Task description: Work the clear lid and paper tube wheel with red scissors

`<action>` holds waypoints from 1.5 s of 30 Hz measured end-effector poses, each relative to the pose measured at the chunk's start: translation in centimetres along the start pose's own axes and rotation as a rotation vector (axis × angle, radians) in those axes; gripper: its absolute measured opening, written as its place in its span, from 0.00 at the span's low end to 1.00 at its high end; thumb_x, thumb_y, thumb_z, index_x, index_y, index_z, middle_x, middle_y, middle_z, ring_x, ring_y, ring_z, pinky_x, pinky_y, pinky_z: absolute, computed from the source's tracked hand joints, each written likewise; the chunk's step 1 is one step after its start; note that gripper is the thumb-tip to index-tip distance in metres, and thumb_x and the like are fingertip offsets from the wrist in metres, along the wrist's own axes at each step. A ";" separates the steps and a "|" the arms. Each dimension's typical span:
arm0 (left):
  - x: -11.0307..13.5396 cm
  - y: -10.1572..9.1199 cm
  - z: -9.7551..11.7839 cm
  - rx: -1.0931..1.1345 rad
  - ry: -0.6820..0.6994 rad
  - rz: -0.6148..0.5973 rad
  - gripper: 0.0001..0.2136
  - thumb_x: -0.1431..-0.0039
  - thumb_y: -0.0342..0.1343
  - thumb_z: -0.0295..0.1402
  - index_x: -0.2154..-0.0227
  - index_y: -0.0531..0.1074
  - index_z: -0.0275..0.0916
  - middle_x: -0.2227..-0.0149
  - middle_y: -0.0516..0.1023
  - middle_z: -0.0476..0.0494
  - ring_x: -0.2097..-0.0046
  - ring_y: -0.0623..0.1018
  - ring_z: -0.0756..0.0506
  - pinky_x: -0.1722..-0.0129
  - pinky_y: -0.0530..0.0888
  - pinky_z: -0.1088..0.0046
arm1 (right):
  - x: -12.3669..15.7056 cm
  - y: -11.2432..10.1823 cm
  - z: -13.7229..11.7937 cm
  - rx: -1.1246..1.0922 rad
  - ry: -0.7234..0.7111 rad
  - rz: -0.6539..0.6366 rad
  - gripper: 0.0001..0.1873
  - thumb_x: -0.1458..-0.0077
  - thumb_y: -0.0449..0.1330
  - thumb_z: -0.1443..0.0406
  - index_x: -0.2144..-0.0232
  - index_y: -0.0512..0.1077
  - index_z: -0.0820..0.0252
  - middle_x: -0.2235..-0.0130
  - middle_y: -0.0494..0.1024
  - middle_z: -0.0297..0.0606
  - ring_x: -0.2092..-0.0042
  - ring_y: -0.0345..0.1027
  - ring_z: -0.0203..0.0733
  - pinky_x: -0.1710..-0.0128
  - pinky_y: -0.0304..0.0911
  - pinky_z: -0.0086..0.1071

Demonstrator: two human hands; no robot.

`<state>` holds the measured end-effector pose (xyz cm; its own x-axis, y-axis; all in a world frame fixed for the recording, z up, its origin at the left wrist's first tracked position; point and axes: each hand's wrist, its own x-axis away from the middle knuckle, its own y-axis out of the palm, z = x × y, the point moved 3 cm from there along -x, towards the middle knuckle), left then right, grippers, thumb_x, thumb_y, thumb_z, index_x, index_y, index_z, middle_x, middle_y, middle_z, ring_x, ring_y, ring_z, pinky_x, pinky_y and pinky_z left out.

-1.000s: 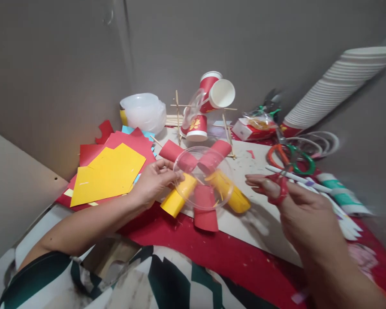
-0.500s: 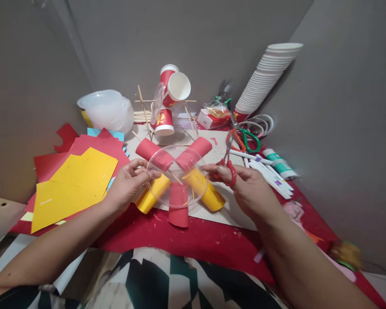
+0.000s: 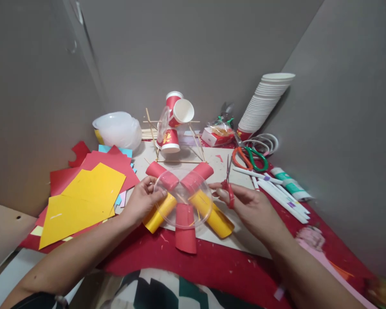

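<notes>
A round clear plastic lid (image 3: pixel 183 196) lies in front of me with red paper tubes (image 3: pixel 185 227) and yellow paper tubes (image 3: pixel 217 219) set around it like petals. The lid's left rim is pinched between the thumb and fingers of my left hand (image 3: pixel 144 199), close to one yellow tube. My right hand (image 3: pixel 247 204) holds small red-handled scissors (image 3: pixel 229 184), blades pointing up and away. Its index fingertip is at the lid's right rim; whether it touches, I cannot tell. A stick frame bearing red paper cups (image 3: pixel 171 139) stands just behind.
Yellow and red paper sheets (image 3: pixel 83 197) lie at the left, below clear plastic bowls (image 3: pixel 119 131). On the right are green-and-orange-handled scissors (image 3: pixel 257 159), white sticks (image 3: pixel 283 199), a glue tube (image 3: pixel 291 183) and a tall leaning stack of paper cups (image 3: pixel 265 103). Grey walls enclose the back and sides.
My view has tilted up, so everything sits lower in the picture. Both hands keep their grips on the lid and the scissors, and the tubes look the same.
</notes>
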<state>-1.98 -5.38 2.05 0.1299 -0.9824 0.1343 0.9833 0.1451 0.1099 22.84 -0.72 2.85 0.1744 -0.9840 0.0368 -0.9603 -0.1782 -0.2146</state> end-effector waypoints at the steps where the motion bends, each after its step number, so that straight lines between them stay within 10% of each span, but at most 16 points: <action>1: -0.1 0.0 -0.2 -0.012 -0.008 -0.007 0.18 0.57 0.69 0.39 0.67 0.68 0.41 0.73 0.75 0.54 0.73 0.74 0.51 0.68 0.70 0.75 | -0.1 -0.2 0.0 0.023 -0.032 0.023 0.31 0.62 0.71 0.40 0.66 0.82 0.58 0.58 0.84 0.45 0.53 0.76 0.55 0.50 0.71 0.43; 12: 0.3 -2.2 2.1 -0.343 0.132 -0.051 0.18 0.49 0.67 0.47 0.76 0.73 0.36 0.79 0.69 0.52 0.74 0.66 0.52 0.74 0.59 0.77 | 1.9 -0.4 -2.1 0.270 -0.393 0.024 0.18 0.47 0.60 0.54 0.81 0.73 0.59 0.78 0.76 0.36 0.73 0.71 0.40 0.73 0.66 0.28; 17: 3.2 1.6 4.1 -0.265 0.181 -0.305 0.29 0.49 0.66 0.53 0.53 0.75 0.35 0.75 0.69 0.53 0.73 0.68 0.51 0.71 0.65 0.75 | 3.9 2.2 -4.3 0.507 -0.721 -0.125 0.14 0.42 0.55 0.65 0.80 0.71 0.58 0.78 0.75 0.33 0.76 0.68 0.34 0.74 0.61 0.26; 21: 4.1 4.5 4.4 -0.106 0.269 -0.448 0.22 0.44 0.65 0.51 0.59 0.78 0.34 0.72 0.71 0.49 0.70 0.69 0.51 0.67 0.67 0.75 | 4.6 3.8 -4.8 0.679 -0.860 -0.137 0.12 0.41 0.55 0.68 0.77 0.70 0.59 0.77 0.75 0.34 0.75 0.68 0.35 0.73 0.58 0.27; 26: 4.1 4.8 4.4 -0.084 0.325 -0.390 0.20 0.42 0.64 0.51 0.67 0.77 0.34 0.69 0.76 0.45 0.66 0.73 0.49 0.61 0.71 0.73 | 4.7 4.1 -4.9 0.733 -0.710 -0.236 0.13 0.40 0.54 0.66 0.77 0.69 0.60 0.75 0.74 0.35 0.74 0.65 0.35 0.72 0.57 0.28; 32: 4.3 3.6 4.9 -0.051 0.277 -0.257 0.18 0.43 0.65 0.47 0.73 0.73 0.35 0.77 0.72 0.51 0.74 0.70 0.53 0.71 0.68 0.77 | 5.1 4.0 -5.3 0.271 -0.360 -0.615 0.13 0.39 0.60 0.56 0.63 0.76 0.61 0.70 0.75 0.34 0.70 0.66 0.34 0.70 0.62 0.27; 41: 2.6 2.5 4.7 0.116 0.217 -0.214 0.18 0.48 0.69 0.47 0.68 0.78 0.36 0.72 0.78 0.49 0.71 0.75 0.52 0.70 0.73 0.77 | 3.6 1.8 -4.3 -0.284 -0.247 -0.144 0.20 0.42 0.65 0.50 0.56 0.76 0.57 0.71 0.80 0.34 0.77 0.69 0.31 0.75 0.66 0.26; 45: 2.6 2.7 4.7 0.100 0.221 -0.260 0.16 0.46 0.69 0.45 0.67 0.80 0.36 0.71 0.79 0.48 0.71 0.75 0.52 0.70 0.73 0.77 | 2.7 2.5 -3.4 -0.462 -0.047 -0.275 0.20 0.50 0.71 0.50 0.68 0.76 0.61 0.77 0.77 0.33 0.81 0.65 0.29 0.79 0.62 0.23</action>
<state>0.46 -6.96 7.33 -0.0880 -0.9881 -0.1262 0.9712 -0.1132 0.2095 20.13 -3.81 5.73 0.4326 -0.9015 -0.0147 -0.8717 -0.4224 0.2486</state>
